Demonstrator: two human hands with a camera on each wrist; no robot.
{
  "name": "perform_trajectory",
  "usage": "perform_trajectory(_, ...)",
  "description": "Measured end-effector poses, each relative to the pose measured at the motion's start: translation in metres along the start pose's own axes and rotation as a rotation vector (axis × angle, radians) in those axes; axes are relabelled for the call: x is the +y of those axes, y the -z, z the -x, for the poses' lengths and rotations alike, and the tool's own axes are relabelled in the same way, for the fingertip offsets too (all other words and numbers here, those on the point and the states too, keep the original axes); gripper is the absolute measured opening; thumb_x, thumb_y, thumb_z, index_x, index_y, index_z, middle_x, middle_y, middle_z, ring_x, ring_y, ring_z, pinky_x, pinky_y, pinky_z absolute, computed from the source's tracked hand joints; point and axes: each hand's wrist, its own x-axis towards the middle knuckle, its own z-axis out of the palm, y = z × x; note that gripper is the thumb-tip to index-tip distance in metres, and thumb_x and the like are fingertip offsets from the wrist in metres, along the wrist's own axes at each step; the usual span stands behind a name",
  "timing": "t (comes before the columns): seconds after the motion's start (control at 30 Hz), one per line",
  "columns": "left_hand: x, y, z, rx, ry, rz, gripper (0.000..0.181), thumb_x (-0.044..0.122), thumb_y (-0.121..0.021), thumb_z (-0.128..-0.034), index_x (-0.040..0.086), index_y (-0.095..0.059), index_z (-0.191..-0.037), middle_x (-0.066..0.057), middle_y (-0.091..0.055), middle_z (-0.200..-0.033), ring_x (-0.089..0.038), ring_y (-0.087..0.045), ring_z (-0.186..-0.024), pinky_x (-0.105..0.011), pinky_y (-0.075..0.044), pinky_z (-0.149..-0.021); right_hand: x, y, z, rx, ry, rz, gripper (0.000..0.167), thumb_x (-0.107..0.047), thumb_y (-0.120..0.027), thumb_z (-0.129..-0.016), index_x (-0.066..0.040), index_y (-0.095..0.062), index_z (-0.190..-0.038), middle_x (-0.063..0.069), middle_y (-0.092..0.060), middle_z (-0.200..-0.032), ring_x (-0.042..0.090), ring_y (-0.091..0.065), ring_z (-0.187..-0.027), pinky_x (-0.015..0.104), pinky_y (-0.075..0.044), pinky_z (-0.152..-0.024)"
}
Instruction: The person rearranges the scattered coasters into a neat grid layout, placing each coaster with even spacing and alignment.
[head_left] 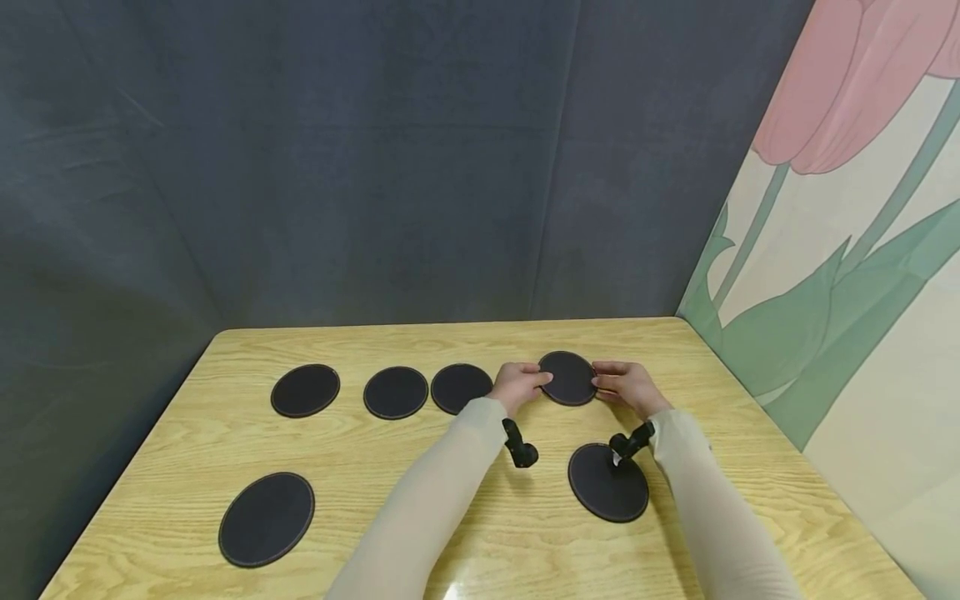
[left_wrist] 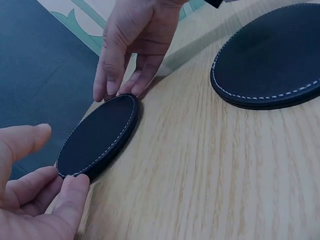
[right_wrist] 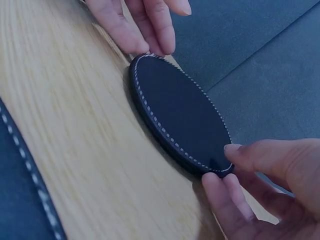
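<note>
Altogether, six round black discs show, with two sleeved arms reaching across the wooden desk [head_left: 420, 454]. Nearest come two: a front-left disc [head_left: 267, 520] toward the left edge, and a front-right disc [head_left: 600, 493] partly behind a black wrist mount [head_left: 632, 439]. Farther off, three back discs [head_left: 396, 392] line up left of centre, near the far edge. The held disc [head_left: 568, 378] is toward the far-right corner; its left and right rims are pinched by the left hand [head_left: 517, 385] and right hand [head_left: 632, 388]. Being round, it has no long axis; its stitched face points up. Beyond hangs one dark curtain [head_left: 375, 167].
</note>
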Motion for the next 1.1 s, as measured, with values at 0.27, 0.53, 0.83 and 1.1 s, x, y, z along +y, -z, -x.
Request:
perform_trajectory(0.27, 0.004, 0.007, 0.001, 0.069, -0.036, 0.053, 0.038, 0.003, -0.064, -0.0909, -0.004, -0.060, -0.128, -0.020, -0.059, -0.130, -0.030, -0.063, -0.113, -0.035, -0.053, -0.094, -0.007, -0.006, 0.003, 0.014, -0.007, -0.050, 0.053, 0.004, -0.059, -0.092, 0.010, -0.040, -0.142, 0.014, -0.062, -0.119, 0.005, -0.069, -0.080, 0.024, -0.058, -0.078)
perform_trajectory(0.53, 0.012, 0.022, 0.008, 0.077, -0.078, 0.037, 0.036, -0.001, -0.062, -0.0906, 0.002, -0.063, -0.126, -0.018, -0.061, -0.127, -0.025, -0.065, -0.107, -0.040, -0.053, -0.095, -0.016, -0.016, 0.005, 0.007, -0.016, -0.072, 0.055, 0.003, -0.059, -0.093, 0.005, -0.039, -0.145, 0.025, -0.043, -0.142, 0.002, -0.066, -0.082, 0.020, -0.056, -0.079)
perform_trajectory(0.83, 0.020, 0.037, 0.019, 0.100, -0.135, -0.044, 0.037, -0.002, -0.063, -0.0873, 0.007, -0.067, -0.123, -0.016, -0.066, -0.120, -0.013, -0.045, -0.062, -0.035, -0.037, -0.063, -0.026, -0.030, 0.007, -0.019, -0.011, -0.127, 0.056, 0.005, -0.059, -0.092, 0.006, -0.039, -0.144, 0.027, -0.037, -0.146, 0.003, -0.066, -0.082, 0.019, -0.056, -0.079)
perform_trajectory(1.1, 0.026, 0.050, 0.039, 0.122, -0.167, -0.024, 0.039, -0.009, -0.060, -0.0850, -0.001, -0.065, -0.123, -0.018, -0.061, -0.126, -0.022, -0.050, -0.078, -0.035, -0.036, -0.064, -0.036, -0.042, 0.009, -0.042, 0.003, -0.130, 0.056, 0.005, -0.063, -0.089, 0.006, -0.044, -0.142, 0.021, -0.050, -0.134, 0.005, -0.067, -0.084, 0.025, -0.056, -0.085)
